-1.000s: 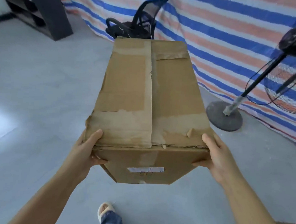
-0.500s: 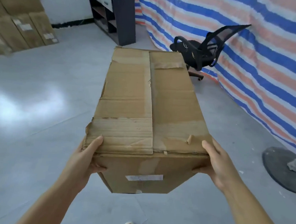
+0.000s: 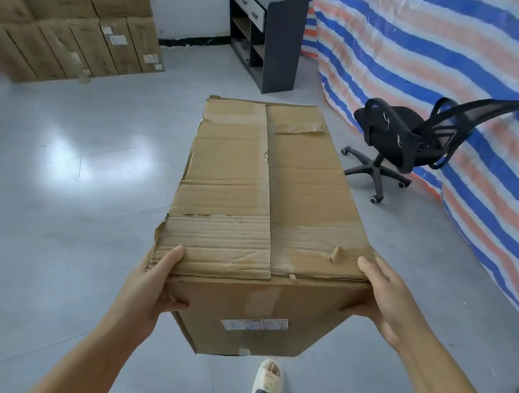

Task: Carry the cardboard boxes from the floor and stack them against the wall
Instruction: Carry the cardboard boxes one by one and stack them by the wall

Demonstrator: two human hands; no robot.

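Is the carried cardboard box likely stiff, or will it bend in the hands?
The cardboard box probably flexes somewhat: its top is creased and torn. Left hand and right hand grip only its near corners, so it seems fairly light.

Carried cardboard box [image 3: 266,215]: long, brown, worn, held off the floor, long axis pointing away from the camera. Top flaps closed, seam running lengthwise down the middle, old tape patches across both ends (near left corner torn and frayed). Near end face carries a white label, text unreadable. Gripped at the two near corners by the left hand [image 3: 152,290] and right hand [image 3: 388,304]. Stacked boxes [image 3: 73,33] stand against the wall far left, at least two tiers, several with small white labels.
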